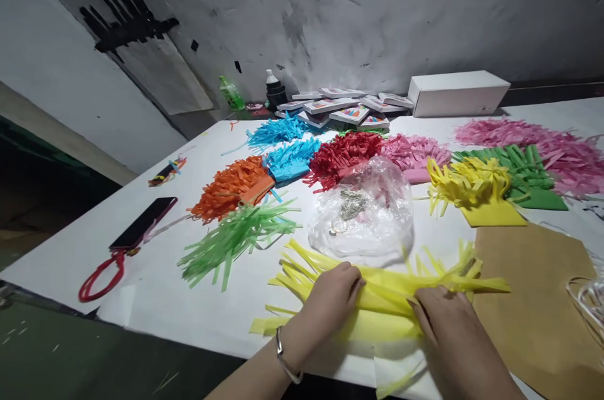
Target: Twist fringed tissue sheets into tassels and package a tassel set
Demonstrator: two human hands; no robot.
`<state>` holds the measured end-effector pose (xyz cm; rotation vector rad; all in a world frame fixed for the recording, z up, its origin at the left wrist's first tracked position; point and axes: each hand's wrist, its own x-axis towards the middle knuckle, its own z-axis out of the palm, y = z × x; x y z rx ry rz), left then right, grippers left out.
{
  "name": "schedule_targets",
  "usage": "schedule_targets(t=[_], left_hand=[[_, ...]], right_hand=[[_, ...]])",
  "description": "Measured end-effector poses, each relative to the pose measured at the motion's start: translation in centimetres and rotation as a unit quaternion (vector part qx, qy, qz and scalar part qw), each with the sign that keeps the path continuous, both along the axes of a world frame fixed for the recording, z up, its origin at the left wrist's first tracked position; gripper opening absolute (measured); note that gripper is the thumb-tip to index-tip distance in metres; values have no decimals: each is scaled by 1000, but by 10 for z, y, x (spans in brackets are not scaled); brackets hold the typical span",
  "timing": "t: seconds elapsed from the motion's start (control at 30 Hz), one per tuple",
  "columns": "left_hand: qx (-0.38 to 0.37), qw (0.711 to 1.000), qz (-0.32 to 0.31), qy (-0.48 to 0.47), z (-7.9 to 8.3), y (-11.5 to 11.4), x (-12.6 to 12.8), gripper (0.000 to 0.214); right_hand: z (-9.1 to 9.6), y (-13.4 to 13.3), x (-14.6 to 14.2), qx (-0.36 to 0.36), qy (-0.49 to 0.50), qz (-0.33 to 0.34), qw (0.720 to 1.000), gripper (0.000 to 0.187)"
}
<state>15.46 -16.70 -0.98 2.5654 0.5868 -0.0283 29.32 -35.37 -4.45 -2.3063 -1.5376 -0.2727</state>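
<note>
A bundle of yellow fringed paper strips [387,290] lies at the near edge of the white table [155,287]. My left hand [330,302] rests on its left part with fingers curled over the strips. At the bundle's right part, my right hand [446,318] presses down with fingers together. A bracelet circles my left wrist. Just beyond the bundle sits a clear plastic bag [361,211] with small metal rings inside.
Fringed paper bundles spread across the table: green [236,236], orange [231,186], blue [290,158], red [342,158], pink [415,151], yellow [472,186]. A brown paper sheet [533,299] lies right. A phone [144,222] with a red strap lies left. A white box [457,93] and small packs stand at the back.
</note>
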Motion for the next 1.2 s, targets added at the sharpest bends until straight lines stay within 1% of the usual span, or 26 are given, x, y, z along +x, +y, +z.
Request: schedule_targets(t=[0.07, 0.13, 0.17, 0.2, 0.27, 0.3, 0.33, 0.37, 0.43, 0.5, 0.53, 0.57, 0.63, 0.67, 0.7, 0.77, 0.83, 0.87, 0.93, 1.03, 1.07, 1.13, 1.2], left_hand=[[14, 1000, 4, 13, -1, 6, 10, 22], [25, 999, 6, 25, -2, 10, 15, 23], [30, 999, 7, 29, -3, 11, 17, 23], [33, 999, 7, 32, -4, 12, 18, 24], [38, 999, 7, 36, -6, 14, 19, 23], [39, 999, 8, 36, -7, 14, 20, 24], [39, 999, 10, 36, -8, 15, 20, 24], [39, 999, 13, 36, -8, 15, 20, 25], [40, 998, 22, 34, -6, 14, 18, 25], [47, 998, 39, 25, -2, 10, 12, 20], [60, 998, 35, 7, 0, 7, 7, 17], [81, 996, 17, -21, 1, 3, 2, 20], [137, 985, -49, -94, -1, -4, -7, 37], [167, 973, -86, -130, -4, -6, -11, 37], [193, 961, -114, -160, -8, -9, -13, 28], [223, 946, -131, -196, -18, -11, -16, 8], [233, 938, -136, -218, -27, -11, -16, 8], [232, 937, -139, -223, -30, -10, -15, 8], [225, 936, -145, -227, -34, -8, -16, 9], [203, 940, -145, -231, -36, -5, -20, 14], [197, 941, -144, -234, -36, -4, -22, 15], [186, 944, -142, -233, -35, -3, -24, 17], [171, 949, -141, -223, -34, -4, -24, 17]], right_hand=[[1, 5, 5, -12, -20, -26, 999, 32], [2, 9, 10, 8, -44, -40, 998, 22], [3, 11, 11, 30, -56, -31, 998, 15], [3, 13, 10, 59, -63, -3, 996, 13], [4, 17, 5, 124, -60, 84, 987, 20], [3, 20, 1, 144, -54, 125, 980, 22], [1, 22, -2, 149, -49, 153, 976, 24], [0, 25, -5, 147, -50, 166, 974, 27], [-4, 28, -8, 133, -53, 161, 976, 29], [-6, 30, -8, 134, -42, 152, 978, 30], [-7, 29, -7, 141, -33, 145, 979, 30], [-6, 28, -6, 149, -24, 137, 979, 29], [-4, 27, -7, 168, 11, 121, 978, 26], [-2, 26, -9, 178, 35, 118, 976, 23], [-1, 26, -11, 181, 59, 120, 974, 20], [0, 27, -17, 168, 82, 138, 973, 13], [-2, 28, -21, 134, 56, 148, 978, 14], [-5, 27, -20, 120, 30, 142, 982, 15], [-12, 20, -13, 101, -20, 95, 990, 17], [-20, -6, 14, 57, -108, 9, 992, 20], [-20, -19, 25, 36, -152, 6, 988, 21], [-15, -44, 46, 23, -226, -31, 973, 20], [-2, -61, 58, 21, -258, -81, 963, 23]])
